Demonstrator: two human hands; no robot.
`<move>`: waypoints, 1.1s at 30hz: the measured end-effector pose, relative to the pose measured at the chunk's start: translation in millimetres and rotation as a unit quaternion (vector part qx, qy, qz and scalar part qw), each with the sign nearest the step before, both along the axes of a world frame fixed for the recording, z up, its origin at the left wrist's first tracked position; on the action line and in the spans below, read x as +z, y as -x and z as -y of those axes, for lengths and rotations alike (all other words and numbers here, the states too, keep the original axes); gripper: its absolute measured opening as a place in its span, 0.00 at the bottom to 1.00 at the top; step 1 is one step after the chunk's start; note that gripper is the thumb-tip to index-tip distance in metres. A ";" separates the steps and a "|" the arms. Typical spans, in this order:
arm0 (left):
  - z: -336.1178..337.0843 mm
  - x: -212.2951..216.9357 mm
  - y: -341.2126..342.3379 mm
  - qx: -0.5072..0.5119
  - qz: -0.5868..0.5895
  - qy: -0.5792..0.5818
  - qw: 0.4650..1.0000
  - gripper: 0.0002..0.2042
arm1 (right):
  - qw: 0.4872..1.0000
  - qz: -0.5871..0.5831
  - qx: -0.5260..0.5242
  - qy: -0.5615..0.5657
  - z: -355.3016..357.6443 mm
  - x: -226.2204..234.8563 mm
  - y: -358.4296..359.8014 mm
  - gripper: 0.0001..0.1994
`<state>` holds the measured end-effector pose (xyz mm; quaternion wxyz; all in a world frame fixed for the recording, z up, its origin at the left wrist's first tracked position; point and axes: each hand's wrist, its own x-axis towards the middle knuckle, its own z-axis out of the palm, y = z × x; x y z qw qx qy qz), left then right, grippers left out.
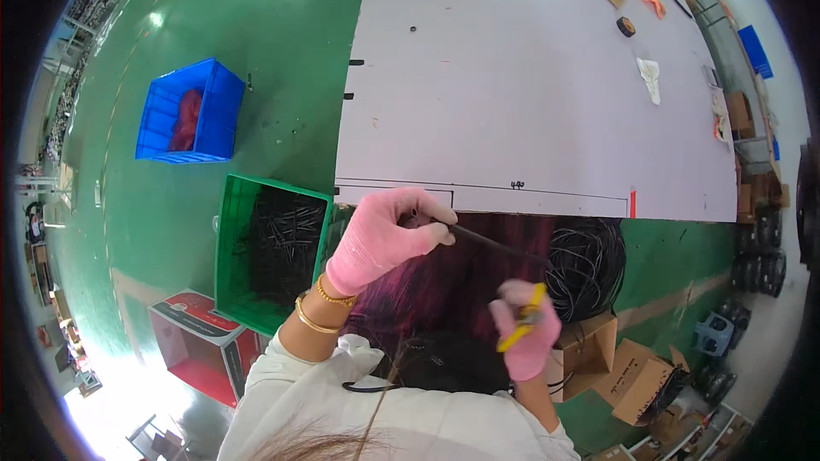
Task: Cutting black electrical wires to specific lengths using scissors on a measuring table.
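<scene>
My left hand (389, 235), in a pink glove, pinches a thin black cable (495, 244) near the table's front edge. From those fingers the cable slants right and slightly down, toward a large coil of black cable (586, 269). My right hand (528, 337), also gloved in pink and blurred by motion, is closed around a small yellow-handled hand tool (521, 324). Its jaws are too smeared to make out; pliers or cutters cannot be told apart. The tool is below the cable and apart from it. Dark purple-and-black cloth (427, 269) covers my lap.
A white table (547, 94) with drawn lines lies ahead, holding a tape roll (626, 26) and gloves (649, 78). At left stand a green crate (224, 265) of short black pieces, a blue crate (229, 111) and a red-grey box (205, 358). Cardboard boxes (628, 376) sit at right.
</scene>
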<state>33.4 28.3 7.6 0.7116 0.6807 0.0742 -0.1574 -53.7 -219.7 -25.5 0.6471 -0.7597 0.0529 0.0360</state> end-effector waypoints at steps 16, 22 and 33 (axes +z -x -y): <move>-113.6 -42.7 96.0 0.119 0.113 -0.622 0.766 0.17 | 0.881 0.256 0.267 0.296 -51.0 41.2 -111.8 0.11; -43.3 -29.1 58.9 0.113 0.408 -0.461 0.780 0.10 | 0.858 0.211 0.332 0.331 -75.7 32.4 -137.5 0.13; -6.8 -62.6 23.9 0.087 0.405 -0.459 0.786 0.13 | 0.837 0.190 0.349 0.377 -89.8 33.1 -141.0 0.13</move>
